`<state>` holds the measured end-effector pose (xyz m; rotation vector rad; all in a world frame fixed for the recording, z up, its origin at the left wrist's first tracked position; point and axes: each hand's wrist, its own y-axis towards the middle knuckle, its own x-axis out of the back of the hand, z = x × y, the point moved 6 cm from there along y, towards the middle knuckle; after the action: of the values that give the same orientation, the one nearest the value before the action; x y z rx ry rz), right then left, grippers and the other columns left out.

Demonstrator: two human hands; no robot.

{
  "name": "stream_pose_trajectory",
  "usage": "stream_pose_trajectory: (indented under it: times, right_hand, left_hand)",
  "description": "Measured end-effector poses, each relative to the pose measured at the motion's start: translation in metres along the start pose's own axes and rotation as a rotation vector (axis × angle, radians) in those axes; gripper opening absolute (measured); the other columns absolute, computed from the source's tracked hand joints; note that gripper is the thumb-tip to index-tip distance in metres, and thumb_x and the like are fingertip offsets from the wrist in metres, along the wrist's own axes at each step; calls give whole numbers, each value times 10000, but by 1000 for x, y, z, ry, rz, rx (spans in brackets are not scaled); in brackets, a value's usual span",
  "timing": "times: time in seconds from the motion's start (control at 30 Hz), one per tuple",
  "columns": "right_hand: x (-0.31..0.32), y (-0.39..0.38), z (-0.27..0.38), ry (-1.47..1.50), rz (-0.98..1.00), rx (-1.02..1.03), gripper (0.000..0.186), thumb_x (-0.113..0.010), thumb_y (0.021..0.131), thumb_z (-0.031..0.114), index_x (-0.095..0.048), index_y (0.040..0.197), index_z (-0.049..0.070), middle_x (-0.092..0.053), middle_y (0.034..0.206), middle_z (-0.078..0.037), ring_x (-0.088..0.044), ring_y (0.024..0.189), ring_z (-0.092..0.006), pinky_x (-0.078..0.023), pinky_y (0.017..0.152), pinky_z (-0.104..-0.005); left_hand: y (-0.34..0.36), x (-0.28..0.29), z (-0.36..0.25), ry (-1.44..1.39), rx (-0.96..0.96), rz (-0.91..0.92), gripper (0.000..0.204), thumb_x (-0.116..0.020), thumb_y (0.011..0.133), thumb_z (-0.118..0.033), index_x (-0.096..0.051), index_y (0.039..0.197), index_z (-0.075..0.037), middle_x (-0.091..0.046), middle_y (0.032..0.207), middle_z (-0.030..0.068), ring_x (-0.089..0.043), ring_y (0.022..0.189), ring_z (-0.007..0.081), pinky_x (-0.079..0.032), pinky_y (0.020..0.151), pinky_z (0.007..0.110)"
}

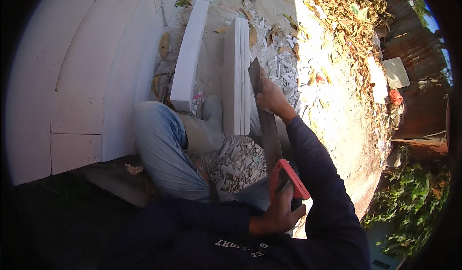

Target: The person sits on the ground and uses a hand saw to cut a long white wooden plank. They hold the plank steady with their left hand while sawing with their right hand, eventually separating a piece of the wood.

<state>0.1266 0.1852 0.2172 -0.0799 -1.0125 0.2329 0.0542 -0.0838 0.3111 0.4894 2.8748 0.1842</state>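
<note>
A hand saw [269, 130] with a long toothed blade and a red and black handle lies lengthwise in front of me. My left hand [280, 211] reaches across from the left, its fingers wrapped round the handle. Near the blade's far end, my right hand [272, 96] grips the blade between thumb and fingers. Just left of the blade is a long white block [236, 77] with grooves running along its side. The blade's tip is beside this block; whether they touch, I cannot tell. Another white block [188, 58] lies further left.
White chips and offcuts [233, 161] litter the ground around my bent legs [166, 149]. A wall of large pale blocks [82, 77] rises on the left. Dry leaves [346, 34] cover the sunlit ground at the far right, before rusty metal sheets [421, 96] and green plants [409, 198].
</note>
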Motion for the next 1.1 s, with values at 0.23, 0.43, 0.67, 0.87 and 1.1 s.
stream_pose_trajectory:
  times: [0.23, 0.43, 0.67, 0.87, 1.1]
  right_hand:
    - [52, 217, -14, -52, -114, -11, 773, -575, 755, 7, -336, 1483, -93, -614, 1243, -337, -620, 1168, -434, -484, 1005, -417]
    - [22, 326, -56, -44, -165, 11, 648, -572, 746, 16, -465, 1375, -93, -628, 1245, -312, -625, 1167, -427, -508, 980, -402]
    - [18, 363, -66, -117, -163, 40, 462, -626, 763, 85, -558, 1193, -70, -688, 1089, -288, -679, 1058, -423, -548, 886, -447]
    - [1, 389, -115, -97, -67, -17, 604, -599, 766, 67, -497, 1341, -87, -645, 1201, -293, -632, 1147, -408, -514, 978, -405]
    - [-23, 328, -76, -164, -2, 6, 815, -598, 770, 60, -245, 1486, -99, -594, 1268, -353, -587, 1229, -435, -462, 1052, -408]
  left_hand:
    - [179, 75, 73, -13, 63, -182, 250, -606, 771, -28, -551, 1003, 47, -594, 877, 228, -605, 855, 406, -469, 804, 459]
    - [258, 105, 122, -97, 75, -287, 199, -576, 763, 4, -540, 955, 47, -598, 848, 243, -603, 834, 435, -468, 769, 457]
    - [288, 125, 134, -52, 14, -334, 156, -555, 775, 16, -519, 923, 48, -570, 796, 227, -586, 790, 434, -462, 737, 457]
    - [287, 119, 137, -16, 186, -305, 163, -579, 823, -38, -578, 961, 50, -621, 900, 240, -613, 870, 419, -476, 792, 425]
    - [239, 111, 122, -17, 274, -430, 228, -644, 855, -122, -553, 974, 51, -638, 888, 274, -628, 876, 461, -475, 773, 472]
